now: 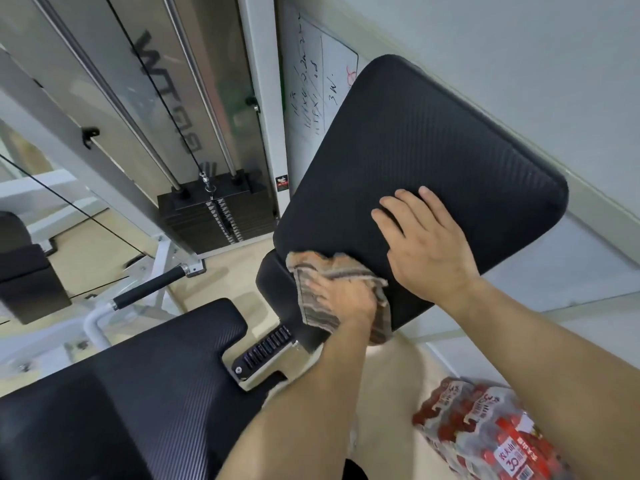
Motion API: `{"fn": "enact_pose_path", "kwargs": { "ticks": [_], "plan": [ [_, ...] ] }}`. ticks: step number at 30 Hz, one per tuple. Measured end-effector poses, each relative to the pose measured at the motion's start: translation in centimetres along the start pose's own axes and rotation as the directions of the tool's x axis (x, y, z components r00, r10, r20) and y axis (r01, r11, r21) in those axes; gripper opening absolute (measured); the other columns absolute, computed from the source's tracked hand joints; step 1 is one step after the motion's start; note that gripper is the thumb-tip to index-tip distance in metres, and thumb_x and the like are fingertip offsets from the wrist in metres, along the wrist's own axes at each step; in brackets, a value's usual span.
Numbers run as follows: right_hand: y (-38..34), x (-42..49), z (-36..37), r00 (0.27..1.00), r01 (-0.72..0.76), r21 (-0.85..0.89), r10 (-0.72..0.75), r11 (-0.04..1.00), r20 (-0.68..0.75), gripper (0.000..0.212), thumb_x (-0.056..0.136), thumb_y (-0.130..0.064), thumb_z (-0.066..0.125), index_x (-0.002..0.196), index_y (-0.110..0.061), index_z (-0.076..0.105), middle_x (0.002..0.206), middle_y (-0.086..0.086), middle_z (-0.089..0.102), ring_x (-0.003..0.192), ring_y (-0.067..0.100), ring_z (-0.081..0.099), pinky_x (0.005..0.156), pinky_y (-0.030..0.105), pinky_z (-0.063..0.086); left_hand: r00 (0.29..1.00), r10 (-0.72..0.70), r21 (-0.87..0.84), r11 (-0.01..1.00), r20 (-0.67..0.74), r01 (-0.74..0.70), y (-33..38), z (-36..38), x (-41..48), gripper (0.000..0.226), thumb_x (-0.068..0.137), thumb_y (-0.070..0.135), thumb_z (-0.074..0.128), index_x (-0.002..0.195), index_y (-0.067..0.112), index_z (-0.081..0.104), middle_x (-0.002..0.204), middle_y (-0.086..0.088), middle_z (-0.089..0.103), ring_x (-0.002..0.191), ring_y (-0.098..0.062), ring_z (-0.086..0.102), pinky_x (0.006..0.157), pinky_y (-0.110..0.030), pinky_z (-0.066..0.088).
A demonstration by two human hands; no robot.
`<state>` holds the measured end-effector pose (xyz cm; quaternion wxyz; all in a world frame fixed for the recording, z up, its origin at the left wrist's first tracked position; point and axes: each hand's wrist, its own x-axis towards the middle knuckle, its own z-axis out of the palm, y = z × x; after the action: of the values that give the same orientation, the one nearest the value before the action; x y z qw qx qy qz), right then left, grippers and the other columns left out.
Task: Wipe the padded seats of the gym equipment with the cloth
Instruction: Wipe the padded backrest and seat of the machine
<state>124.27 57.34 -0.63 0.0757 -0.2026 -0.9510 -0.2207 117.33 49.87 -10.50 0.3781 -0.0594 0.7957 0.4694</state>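
Two bare hands work a black padded seat (433, 143): the left hand (341, 299), grip clamped on a striped cloth (313, 299), presses it against the pad's lower edge; the right hand (429, 247) lies flat, fingers spread. Red-labelled bottled water pack (485, 431) reads "30". Whiteboard (322, 95) beyond reads "3W".

The black padded seat (433, 140) carries my flat right hand (429, 244); my left hand (341, 297) presses the cloth (318, 289) on its near-left corner.
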Motion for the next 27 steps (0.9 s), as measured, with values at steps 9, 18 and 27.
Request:
{"fn": "enact_pose_path", "kwargs": {
  "ticks": [9,18,27],
  "plan": [
    [-1.9,2.0,-0.2,1.000,-0.016,0.079,0.017,0.997,-0.012,0.043,0.089,-0.015,0.043,0.126,-0.005,0.060,0.137,0.017,0.054,0.133,0.036,0.046,0.121,0.050,0.023,0.970,0.224,0.211,0.957,-0.099,-0.199,3.2,-1.3,8.8,0.058,0.106,0.016,0.020,0.158,0.004,-0.003,0.168,-0.008,-0.011,0.155,-0.023,-0.008,0.124,-0.039,-0.002],
    [-1.5,-2.5,-0.3,0.997,-0.053,0.036,0.052,0.998,0.048,0.041,0.088,-0.010,0.046,0.126,-0.003,0.059,0.136,0.018,0.055,0.132,0.037,0.047,0.120,0.051,0.024,0.983,-0.159,0.018,0.987,0.094,0.158,-7.2,2.4,-5.0,0.067,0.103,0.013,0.035,0.155,-0.005,-0.003,0.165,-0.024,-0.002,0.154,-0.035,0.003,0.124,-0.042,0.004],
    [-4.5,-9.1,0.3,0.974,-0.152,0.207,0.182,0.966,-0.134,0.033,0.079,-0.008,0.058,0.112,-0.007,0.063,0.108,0.013,0.063,0.094,0.032,0.059,0.079,0.043,0.049,0.962,0.272,0.308,0.913,0.033,-0.269,2.2,-0.8,4.0,0.062,0.104,0.016,0.025,0.158,0.002,-0.003,0.168,-0.012,-0.010,0.155,-0.029,-0.009,0.124,-0.052,0.002]
  ]
}}
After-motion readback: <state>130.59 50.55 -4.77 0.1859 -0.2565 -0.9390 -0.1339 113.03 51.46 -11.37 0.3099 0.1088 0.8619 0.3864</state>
